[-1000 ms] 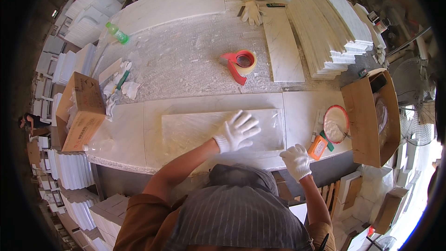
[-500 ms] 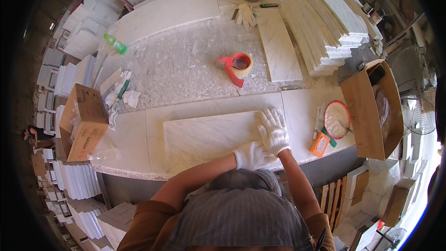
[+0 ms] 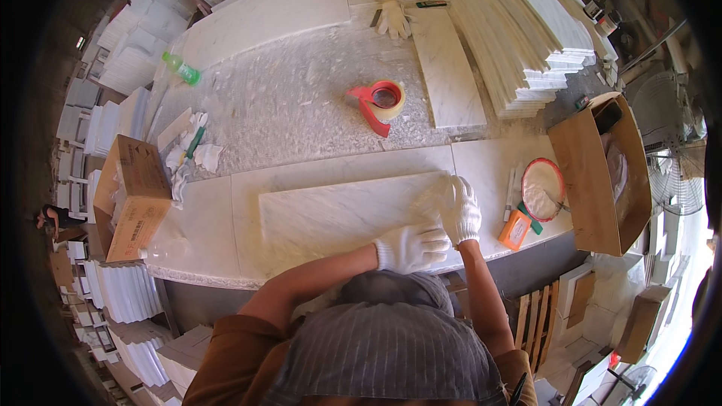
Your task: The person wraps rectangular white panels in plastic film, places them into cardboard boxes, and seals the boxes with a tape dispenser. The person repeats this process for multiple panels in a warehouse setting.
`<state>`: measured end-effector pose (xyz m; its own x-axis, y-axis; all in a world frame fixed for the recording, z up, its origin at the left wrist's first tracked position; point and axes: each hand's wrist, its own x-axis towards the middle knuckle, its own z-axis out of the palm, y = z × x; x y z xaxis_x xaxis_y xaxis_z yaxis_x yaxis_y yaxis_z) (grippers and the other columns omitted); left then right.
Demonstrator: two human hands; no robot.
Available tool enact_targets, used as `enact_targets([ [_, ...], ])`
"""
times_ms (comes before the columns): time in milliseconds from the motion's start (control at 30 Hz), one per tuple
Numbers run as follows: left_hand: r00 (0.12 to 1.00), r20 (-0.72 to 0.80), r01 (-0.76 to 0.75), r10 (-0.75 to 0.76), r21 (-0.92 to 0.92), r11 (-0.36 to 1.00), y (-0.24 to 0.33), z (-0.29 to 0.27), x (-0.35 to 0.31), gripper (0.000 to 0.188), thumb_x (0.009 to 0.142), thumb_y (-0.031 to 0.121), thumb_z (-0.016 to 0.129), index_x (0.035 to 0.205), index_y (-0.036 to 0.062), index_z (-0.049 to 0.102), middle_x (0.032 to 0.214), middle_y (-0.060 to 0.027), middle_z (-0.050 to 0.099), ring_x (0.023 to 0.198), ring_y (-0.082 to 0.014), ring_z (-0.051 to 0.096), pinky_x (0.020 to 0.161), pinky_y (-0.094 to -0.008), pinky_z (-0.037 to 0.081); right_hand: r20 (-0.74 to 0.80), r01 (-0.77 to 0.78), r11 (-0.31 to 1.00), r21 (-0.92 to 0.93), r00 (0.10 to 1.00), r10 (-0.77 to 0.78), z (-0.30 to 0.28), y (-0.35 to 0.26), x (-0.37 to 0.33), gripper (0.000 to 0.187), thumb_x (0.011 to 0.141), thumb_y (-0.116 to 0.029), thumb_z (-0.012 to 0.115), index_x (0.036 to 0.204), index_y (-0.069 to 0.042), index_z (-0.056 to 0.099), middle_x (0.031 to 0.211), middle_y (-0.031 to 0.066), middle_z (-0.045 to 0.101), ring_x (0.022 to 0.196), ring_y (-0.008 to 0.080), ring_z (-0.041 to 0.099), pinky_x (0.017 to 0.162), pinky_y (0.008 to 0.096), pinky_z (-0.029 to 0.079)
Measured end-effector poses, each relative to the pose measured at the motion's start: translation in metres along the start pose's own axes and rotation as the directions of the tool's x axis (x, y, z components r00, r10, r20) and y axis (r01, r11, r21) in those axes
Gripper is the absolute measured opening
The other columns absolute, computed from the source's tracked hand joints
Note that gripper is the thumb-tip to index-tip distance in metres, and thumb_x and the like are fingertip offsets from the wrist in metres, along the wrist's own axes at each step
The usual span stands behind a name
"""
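Observation:
A long white marble slab [image 3: 342,214] with grey veins lies flat on larger pale slabs in front of me. White knitted gloves cover both my hands. My left hand [image 3: 412,248] rests over the slab's near edge toward its right end, its fingers stretched out to the right and holding nothing. At the slab's right end, my right hand [image 3: 463,212] is turned on its side, with the fingers held together and bent around the edge. Its thumb and palm are mostly hidden.
A red tape dispenser [image 3: 385,99] lies beyond the slab. To the right are a red-rimmed bowl of white paste [image 3: 543,189], an orange box [image 3: 515,230] and an open carton [image 3: 602,177]. Another carton [image 3: 131,199] stands left, a green bottle [image 3: 180,68] farther off, stacked slabs [image 3: 519,37] far right.
My right hand has turned from lying flat on the slab onto its side at the right end. My left hand has separated slightly from the right wrist, its fingers still extended.

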<state>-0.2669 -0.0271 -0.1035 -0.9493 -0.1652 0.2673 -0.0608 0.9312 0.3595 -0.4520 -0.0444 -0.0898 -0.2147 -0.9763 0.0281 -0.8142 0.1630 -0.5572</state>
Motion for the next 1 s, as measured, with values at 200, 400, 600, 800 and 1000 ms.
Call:
enact_targets([
  [200, 0.99, -0.112, 0.075, -0.087, -0.111, 0.991, 0.001, -0.002, 0.005, 0.036, 0.088, 0.026, 0.06, 0.121, 0.0123, 0.066, 0.135, -0.0113, 0.057, 0.132, -0.0289, 0.045, 0.118, -0.047, 0.028, 0.07, -0.259, 0.946, 0.193, 0.966, 0.25, 0.027, 0.037, 0.017, 0.033, 0.087, -0.033, 0.067, 0.106, -0.006, 0.063, 0.105, 0.0188, 0.066, 0.1, 0.0378, 0.063, 0.084, 0.0442, 0.05],
  [400, 0.97, -0.161, 0.178, -0.181, -0.036, 0.983, 0.002, -0.018, 0.01, 0.04, 0.081, 0.027, 0.065, 0.118, 0.0113, 0.066, 0.13, -0.0122, 0.059, 0.127, -0.0304, 0.049, 0.114, -0.0478, 0.033, 0.197, -0.458, 0.865, 0.203, 0.885, 0.422, 0.005, 0.021, 0.038, 0.028, 0.087, -0.03, 0.065, 0.096, -0.004, 0.067, 0.098, 0.0199, 0.067, 0.094, 0.0372, 0.065, 0.078, 0.044, 0.05],
  [600, 0.973, -0.184, 0.135, -0.141, -0.046, 0.99, -0.004, -0.011, 0.004, 0.039, 0.082, 0.028, 0.064, 0.117, 0.0118, 0.066, 0.125, -0.011, 0.06, 0.123, -0.0311, 0.052, 0.112, -0.0479, 0.036, -0.275, -0.147, 0.959, 0.241, 0.938, 0.213, -0.006, 0.0, 0.034, 0.02, 0.091, -0.023, 0.062, 0.101, -0.007, 0.066, 0.111, 0.0157, 0.068, 0.098, 0.0338, 0.065, 0.083, 0.0421, 0.049],
  [800, 0.975, -0.191, 0.092, -0.112, -0.107, 0.99, -0.004, -0.005, 0.004, 0.037, 0.08, 0.024, 0.066, 0.114, 0.0093, 0.07, 0.128, -0.0115, 0.062, 0.124, -0.0284, 0.054, 0.113, -0.0461, 0.038, 0.085, 0.652, 0.757, 0.027, 0.753, -0.652, -0.009, -0.01, 0.031, 0.029, 0.09, -0.017, 0.061, 0.117, -0.008, 0.067, 0.117, 0.0146, 0.068, 0.12, 0.0324, 0.058, 0.106, 0.0422, 0.041],
  [1000, 0.981, -0.17, 0.067, -0.088, -0.121, 0.99, -0.003, -0.006, 0.007, 0.036, 0.084, 0.024, 0.062, 0.114, 0.0078, 0.071, 0.131, -0.0123, 0.062, 0.128, -0.0272, 0.052, 0.116, -0.0463, 0.035, 0.1, 0.225, 0.946, -0.232, 0.973, -0.207, -0.016, 0.047, 0.045, 0.021, 0.09, -0.021, 0.058, 0.103, -0.006, 0.066, 0.101, 0.0111, 0.067, 0.099, 0.0315, 0.062, 0.092, 0.0465, 0.046],
])
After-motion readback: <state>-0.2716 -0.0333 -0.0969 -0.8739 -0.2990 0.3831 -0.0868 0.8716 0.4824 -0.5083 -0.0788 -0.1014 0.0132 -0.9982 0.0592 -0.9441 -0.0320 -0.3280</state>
